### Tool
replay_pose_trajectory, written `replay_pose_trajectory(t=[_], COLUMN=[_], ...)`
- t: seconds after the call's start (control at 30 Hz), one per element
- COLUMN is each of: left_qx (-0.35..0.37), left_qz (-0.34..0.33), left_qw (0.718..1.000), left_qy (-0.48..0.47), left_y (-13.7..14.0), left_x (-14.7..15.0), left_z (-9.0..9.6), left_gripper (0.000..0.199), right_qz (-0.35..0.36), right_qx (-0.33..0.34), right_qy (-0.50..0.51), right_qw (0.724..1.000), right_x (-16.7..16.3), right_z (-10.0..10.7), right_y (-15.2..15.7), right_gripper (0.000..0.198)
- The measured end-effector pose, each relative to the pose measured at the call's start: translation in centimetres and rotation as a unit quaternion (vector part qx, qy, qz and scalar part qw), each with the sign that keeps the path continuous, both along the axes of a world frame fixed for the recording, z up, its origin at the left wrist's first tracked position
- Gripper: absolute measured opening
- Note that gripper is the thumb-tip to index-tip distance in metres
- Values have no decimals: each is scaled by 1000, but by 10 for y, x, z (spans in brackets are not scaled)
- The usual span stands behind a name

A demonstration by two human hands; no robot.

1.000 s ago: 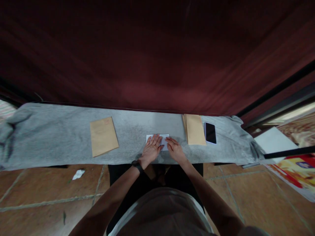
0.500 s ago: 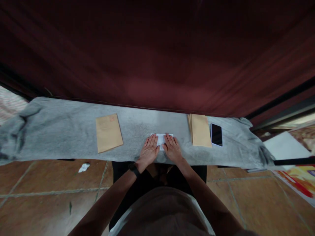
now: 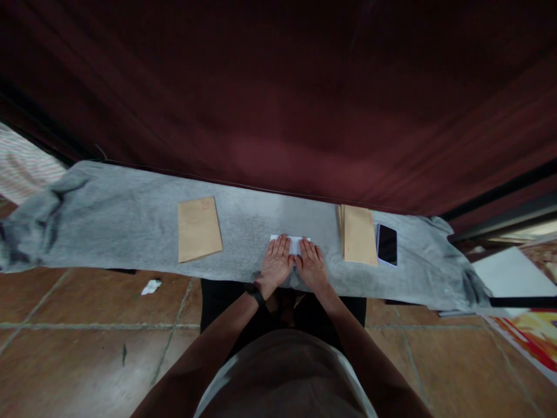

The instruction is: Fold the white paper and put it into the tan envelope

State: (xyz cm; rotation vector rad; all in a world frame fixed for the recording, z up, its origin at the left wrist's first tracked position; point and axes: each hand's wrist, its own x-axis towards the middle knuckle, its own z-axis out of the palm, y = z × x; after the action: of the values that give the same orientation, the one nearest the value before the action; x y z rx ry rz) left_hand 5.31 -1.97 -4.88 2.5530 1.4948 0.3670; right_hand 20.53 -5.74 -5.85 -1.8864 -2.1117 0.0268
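Observation:
A small white sheet of paper [image 3: 295,246] lies on the grey cloth, mostly covered by my two hands. My left hand [image 3: 276,264] rests flat on its left part, fingers stretched forward. On its right part my right hand [image 3: 312,265] lies flat too, with the thumbs almost meeting over the middle. Whether the paper is folded, I cannot tell. Off to the left is a brown paper envelope [image 3: 199,230]. A small stack of brown envelopes [image 3: 360,235] lies to the right of my hands, with a phone [image 3: 387,244] beside it, screen up and dark.
The narrow bench is covered with grey cloth [image 3: 126,226], bunched at both ends. A dark red curtain [image 3: 278,116] hangs along its far edge. Crumpled white tissue [image 3: 151,287] lies on the tiled floor, and a white board [image 3: 516,276] stands at the right.
My hands have slid slightly closer together over the paper, the left one moving inward, so less of the white shows between them. The whole view has tilted a little.

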Motion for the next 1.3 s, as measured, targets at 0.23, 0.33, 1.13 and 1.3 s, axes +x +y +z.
replay_pose_trajectory(t=[0.23,0.33,1.13,1.3], left_qx=[10,9,51,60], left_qz=[61,75,-72,-74], left_qw=[998,997,996,995], left_qy=[6,8,26,31], left_y=[-2,-2,-59,-59], left_x=[-16,-20,-47,-47], left_z=[-2,0,0,1], left_gripper=[63,63,66,67], right_qz=[2,1,-26,-40], right_qx=[13,7,15,5], right_qy=[-2,-3,8,0], right_qw=[1000,1000,1000,999], right_x=[-1,-1,1,0], right_z=[1,1,-1,2], right_y=[-1,-1,0,-1], right_gripper=[56,56,56,56])
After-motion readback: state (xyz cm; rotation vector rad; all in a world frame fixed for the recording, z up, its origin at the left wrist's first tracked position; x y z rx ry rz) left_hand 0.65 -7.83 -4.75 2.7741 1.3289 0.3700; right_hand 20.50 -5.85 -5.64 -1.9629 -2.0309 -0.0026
